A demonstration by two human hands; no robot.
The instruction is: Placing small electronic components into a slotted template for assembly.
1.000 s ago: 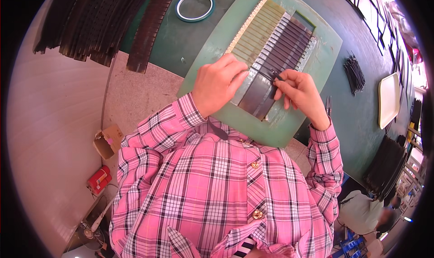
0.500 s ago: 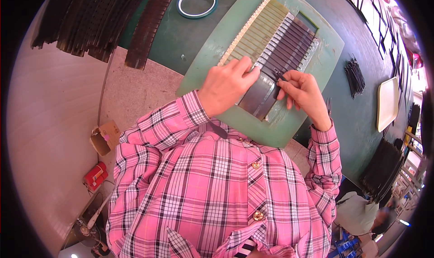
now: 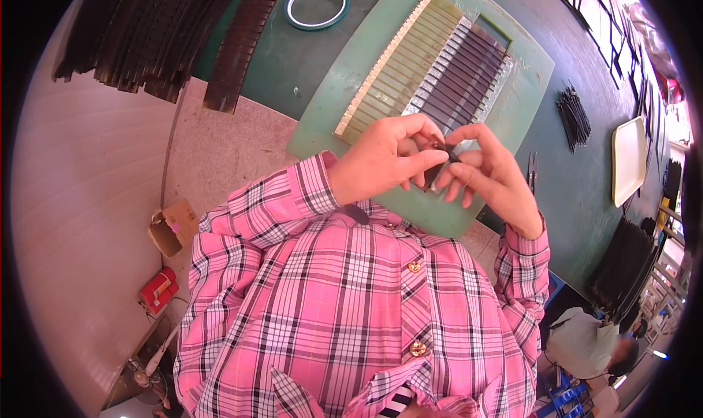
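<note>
Close together over the near end of a green board (image 3: 329, 95), my left hand (image 3: 377, 158) and my right hand (image 3: 498, 180) pinch a small, thin black piece (image 3: 449, 153) between their fingertips. Its exact kind is too small to tell. Beyond them on the board lies a slotted fixture (image 3: 399, 63), with a pale toothed strip along its left edge. Dark parallel strips (image 3: 469, 66) fill its right part, and clear film shows at their side. My fingers cover much of the fixture's near end.
A blue-edged tape roll (image 3: 317, 27) and stacked dark strips (image 3: 132, 37) lie left. Tweezers (image 3: 532, 170), a bundle of thin black pieces (image 3: 574, 117) and a cream tray (image 3: 619, 136) lie right. A cardboard box (image 3: 174, 224) stands below the table's left side; another person (image 3: 582, 343) is lower right.
Both hands have come off the fixture toward me and met. The black piece, held before by my right hand alone, is now at the fingertips of both. The board appears slightly shifted.
</note>
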